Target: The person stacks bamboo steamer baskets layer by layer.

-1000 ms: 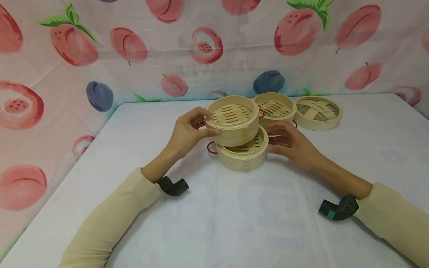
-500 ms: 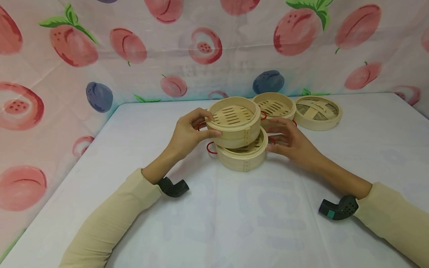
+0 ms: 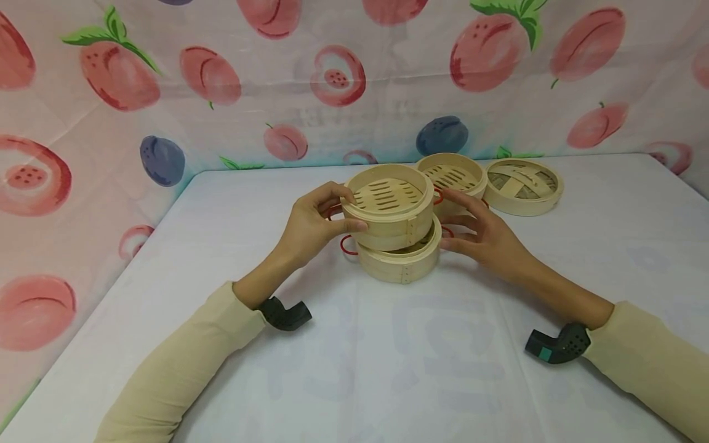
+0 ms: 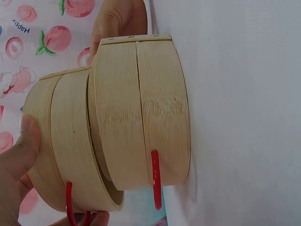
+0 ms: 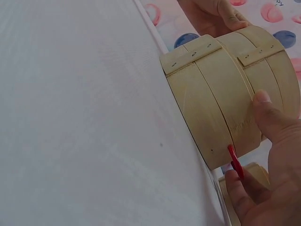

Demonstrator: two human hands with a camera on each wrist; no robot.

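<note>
Lowered steamer (image 3: pixel 390 212) pinched by left hand (image 3: pixel 311 218), right hand (image 3: pixel 490 237) loosely spread against bottom steamer (image 3: pixel 396 265), lid (image 3: pixel 523 188) behind.

From the head, looks forward and down over the white table (image 3: pixel 360 363) to the fruit-printed cloth (image 3: pixel 354 80) behind, far enough back to hold the left hand (image 3: pixel 310 227) and right hand (image 3: pixel 484 234). From the left wrist, looks close and sideways at the upper basket (image 3: pixel 388 232) and lower basket (image 3: pixel 396 266), with table along the right edge. From the right wrist, faces the same pair from the other side, near and tilted, with table filling the left. Between wrist views, shares this pair and both hands; behind the right hand, perhaps catches another basket (image 5: pixel 260 173), mostly covered.
</note>
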